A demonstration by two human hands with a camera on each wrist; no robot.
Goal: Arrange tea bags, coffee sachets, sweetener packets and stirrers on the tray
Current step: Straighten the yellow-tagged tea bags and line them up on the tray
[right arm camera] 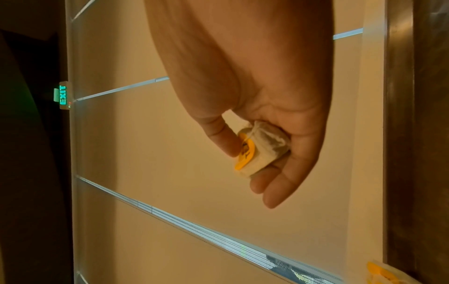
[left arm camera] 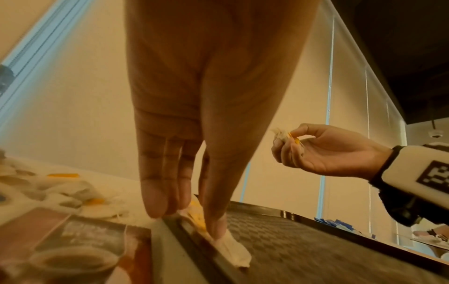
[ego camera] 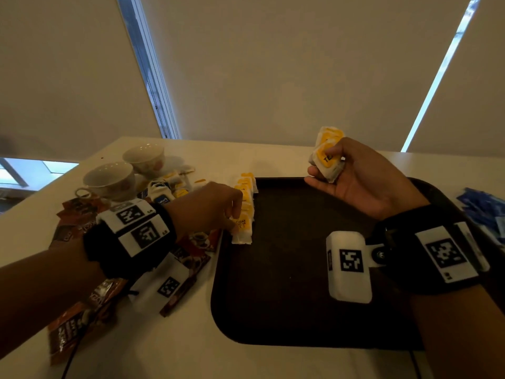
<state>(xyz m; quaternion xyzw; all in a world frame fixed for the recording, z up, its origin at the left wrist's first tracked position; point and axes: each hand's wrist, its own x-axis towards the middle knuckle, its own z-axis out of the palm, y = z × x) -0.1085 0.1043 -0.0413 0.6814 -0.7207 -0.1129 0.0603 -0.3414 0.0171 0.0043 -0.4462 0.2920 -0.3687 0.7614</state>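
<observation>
Nearest the viewer, the dark tray (ego camera: 287, 269) lies on the bench (ego camera: 177, 351) with most of its floor bare. Brown coffee sachets (ego camera: 79, 318) lie scattered on the bench left of the tray; none is on the tray yet.

Along the tray's left edge, a row of tea bags (ego camera: 245, 203) with yellow tags is laid out, running from near to far. The left hand (ego camera: 210, 206) is at the near end of this row. Its fingers (left arm camera: 155, 199) and thumb are extended downward and pinch the nearest tea bag (left arm camera: 233, 247) against the tray's left rim; it is judged to be setting or straightening that bag.

The right hand (ego camera: 363, 181) is raised above the tray's far right area. Its thumb and fingers (right arm camera: 279, 184) are curled around a small bundle of tea bags (ego camera: 326, 153), held clear of the tray as a supply for the row.

Farther left, more loose tea bags and small packets (ego camera: 169, 187) remain on the bench beside two empty cups (ego camera: 109, 179). Blue packets (ego camera: 483, 209), probably sweetener, lie on the bench right of the tray. No stirrers can be identified.

Status, as a judgement: early stage. Only the tea bag row is partly complete. Remaining: the held bundle, the loose tea bags, all coffee sachets, sweetener packets and stirrers.
</observation>
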